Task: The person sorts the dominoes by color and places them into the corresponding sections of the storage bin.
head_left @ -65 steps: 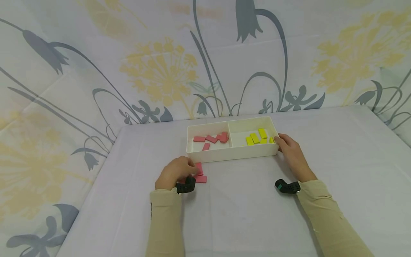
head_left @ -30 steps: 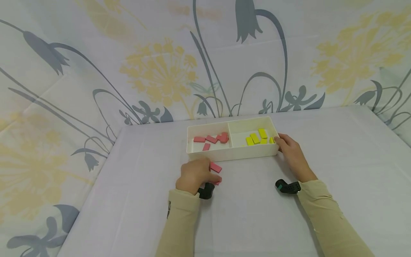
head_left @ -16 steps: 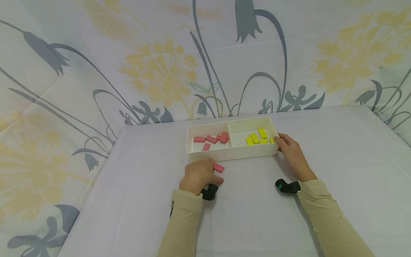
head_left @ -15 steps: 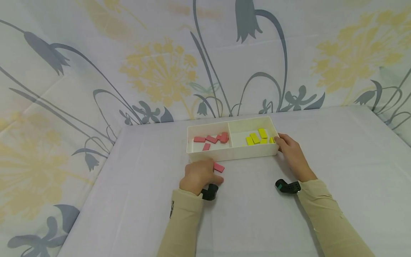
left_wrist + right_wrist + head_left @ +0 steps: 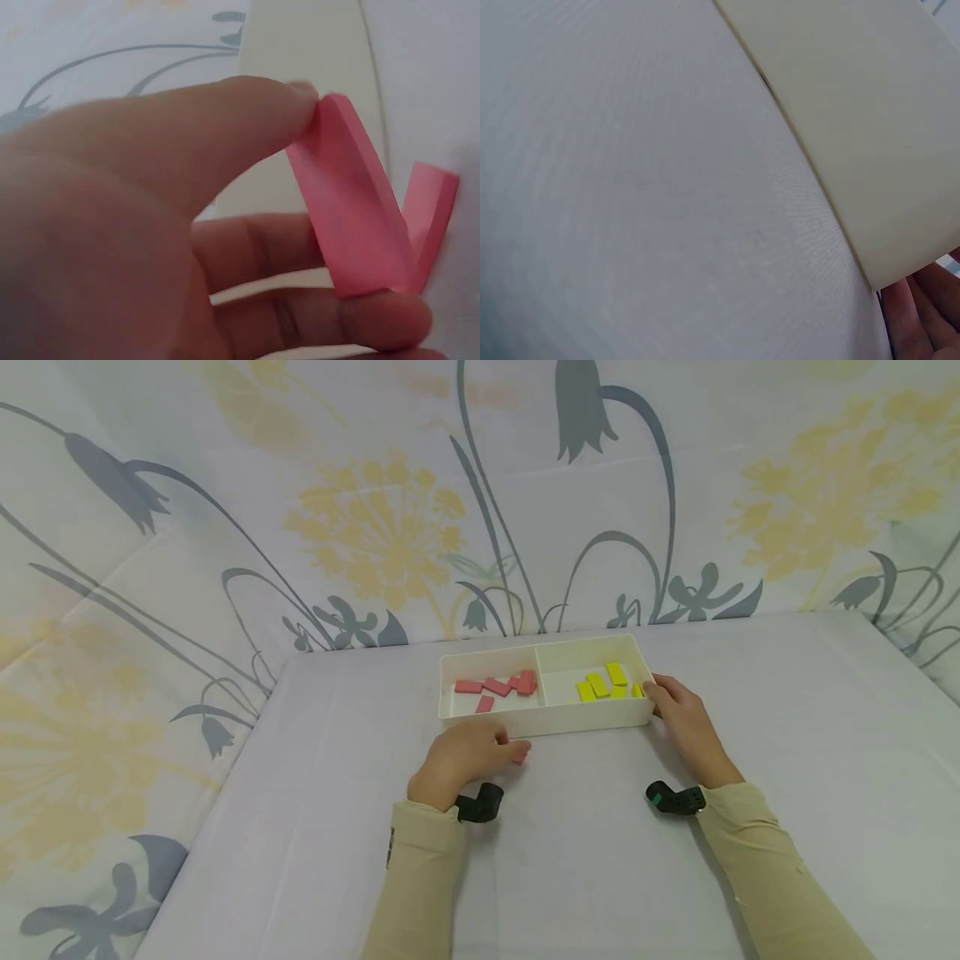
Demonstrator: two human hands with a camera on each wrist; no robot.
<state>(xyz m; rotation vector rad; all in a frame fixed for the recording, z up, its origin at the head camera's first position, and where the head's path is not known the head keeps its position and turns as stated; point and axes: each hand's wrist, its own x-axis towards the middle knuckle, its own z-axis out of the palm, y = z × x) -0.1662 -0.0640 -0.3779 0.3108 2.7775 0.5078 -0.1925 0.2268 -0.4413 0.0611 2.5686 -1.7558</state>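
My left hand (image 5: 463,758) is just in front of the white two-compartment box (image 5: 570,719). In the left wrist view, its thumb and fingers pinch a flat pink rectangular block (image 5: 352,202) at both ends. A second pink block (image 5: 433,214) shows behind the first, its lower end hidden by it. The head view shows only a bit of pink past the fingertips. My right hand (image 5: 688,727) grips the box's right end, thumb at the rim and fingers around the outside. Several pink blocks (image 5: 468,687) lie in the left compartment, several yellow blocks (image 5: 597,685) in the right one.
The box stands on a white cloth-covered table (image 5: 570,852), toward its back edge. Behind and to the left hangs a flower-printed cloth (image 5: 510,510). Black wrist straps (image 5: 480,803) are worn on both wrists.
My left hand has moved right along the box's front, then its wrist has lifted and the fingers have closed on a pink block from the table. The right hand and box have stayed put.
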